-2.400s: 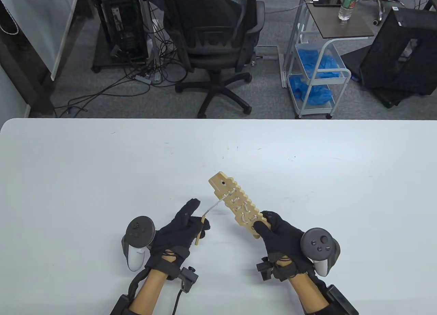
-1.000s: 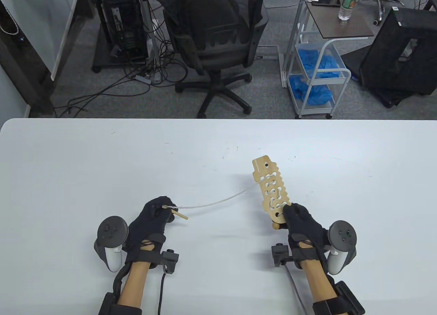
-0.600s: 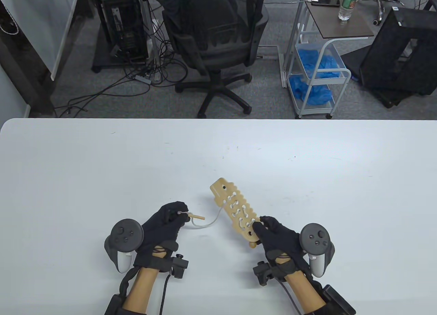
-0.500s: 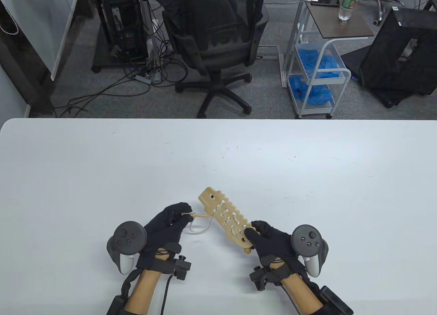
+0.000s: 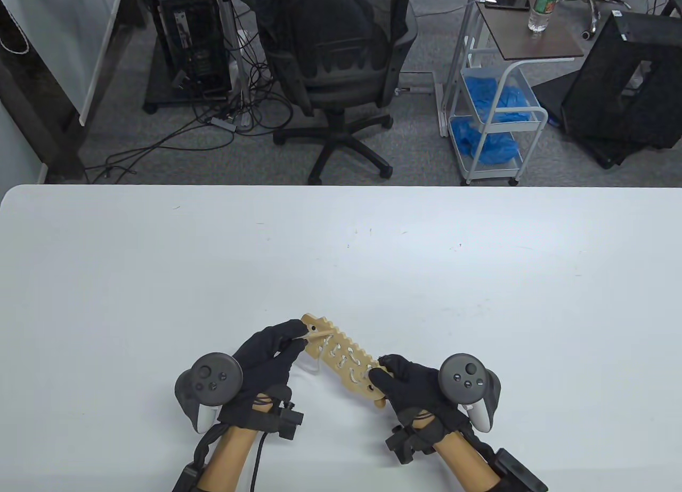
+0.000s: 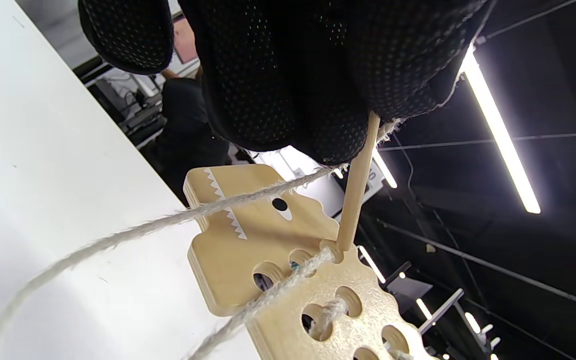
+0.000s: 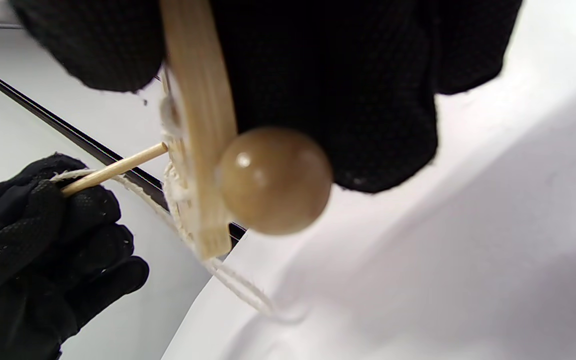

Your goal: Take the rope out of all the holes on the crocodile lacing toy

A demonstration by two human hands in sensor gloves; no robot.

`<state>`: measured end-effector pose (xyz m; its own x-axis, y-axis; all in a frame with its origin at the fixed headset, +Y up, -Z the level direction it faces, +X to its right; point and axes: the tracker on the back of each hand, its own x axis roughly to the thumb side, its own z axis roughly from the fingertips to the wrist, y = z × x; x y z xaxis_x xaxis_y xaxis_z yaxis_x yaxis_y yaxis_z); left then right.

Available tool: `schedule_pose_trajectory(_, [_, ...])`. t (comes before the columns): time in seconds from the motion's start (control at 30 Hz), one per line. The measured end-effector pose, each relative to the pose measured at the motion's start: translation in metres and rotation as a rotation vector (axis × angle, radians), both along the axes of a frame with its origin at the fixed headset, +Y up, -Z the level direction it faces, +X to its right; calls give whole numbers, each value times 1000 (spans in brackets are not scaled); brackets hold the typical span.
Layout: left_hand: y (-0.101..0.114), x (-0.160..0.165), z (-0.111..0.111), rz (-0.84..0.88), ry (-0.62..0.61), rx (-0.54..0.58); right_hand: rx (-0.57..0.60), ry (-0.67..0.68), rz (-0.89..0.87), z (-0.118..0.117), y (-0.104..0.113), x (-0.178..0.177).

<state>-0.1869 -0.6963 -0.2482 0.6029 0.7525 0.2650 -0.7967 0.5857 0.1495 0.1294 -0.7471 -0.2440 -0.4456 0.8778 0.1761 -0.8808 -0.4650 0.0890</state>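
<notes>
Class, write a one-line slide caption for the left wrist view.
Gloved left hand pinches the wooden needle, its tip at a hole in the crocodile lacing toy, rope trailing.

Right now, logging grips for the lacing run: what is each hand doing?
Left hand: pinches the wooden needle at the rope's end.
Right hand: grips the crocodile toy's tail end.

Pale matt wooden crocodile board (image 6: 268, 240), fuzzy twisted rope (image 6: 118, 235), glossy bead (image 7: 274, 180)

Black mesh gloves (image 5: 266, 356), grey trackers (image 5: 209, 382), black wrist straps, cables
</notes>
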Motion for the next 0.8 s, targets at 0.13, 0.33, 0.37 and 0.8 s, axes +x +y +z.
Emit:
schedule_pose_trajectory(0.13, [2, 4, 1, -107, 3, 24, -2, 3, -3, 0, 0, 0])
schedule_pose_trajectory(0.33, [0, 13, 0, -158, -54, 28, -1, 25, -16, 0, 1, -2])
schedule_pose_trajectory(0.37, [0, 13, 0, -158, -57, 25, -1, 28, -20, 0, 1, -2])
schedule_pose_trajectory(0.8, [-3, -3, -2, -31, 34, -21, 5, -5, -126, 0, 9, 6])
